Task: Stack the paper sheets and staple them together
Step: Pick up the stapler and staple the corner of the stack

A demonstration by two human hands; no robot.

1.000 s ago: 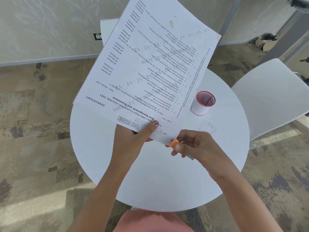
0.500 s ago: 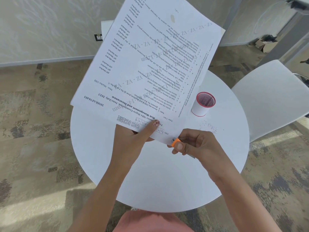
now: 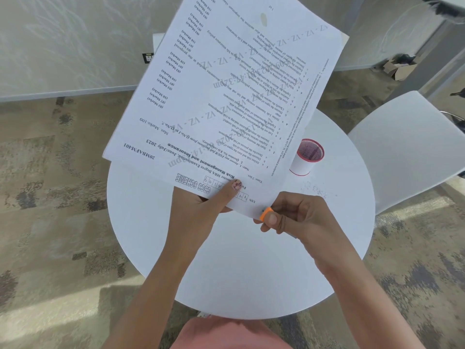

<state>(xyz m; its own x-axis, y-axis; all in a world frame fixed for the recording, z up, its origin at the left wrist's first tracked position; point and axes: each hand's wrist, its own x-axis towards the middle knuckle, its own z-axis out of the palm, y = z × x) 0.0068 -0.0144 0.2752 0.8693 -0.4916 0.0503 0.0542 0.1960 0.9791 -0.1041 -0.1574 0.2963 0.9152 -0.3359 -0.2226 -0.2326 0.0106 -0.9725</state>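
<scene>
A stack of white printed paper sheets [image 3: 226,91], headed "CBCS SCHEME" and "Risk Management and Insurance", is held above a round white table [image 3: 239,260], pinched at its near edge by the left hand [image 3: 201,210]. At the corner just right of that, a small orange-tipped stapler [image 3: 266,213] is squeezed in the closed right hand [image 3: 294,217]. Beyond the right hand a white cup with a red rim [image 3: 305,161] is seen.

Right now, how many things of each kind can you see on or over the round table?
Paper stacks: 1, the paper sheets, held over the table
Staplers: 1, the orange-tipped stapler at the sheets' corner
Cups: 1, the red-rimmed cup
Hands: 2, the left hand and the right hand
Total: 5
</scene>
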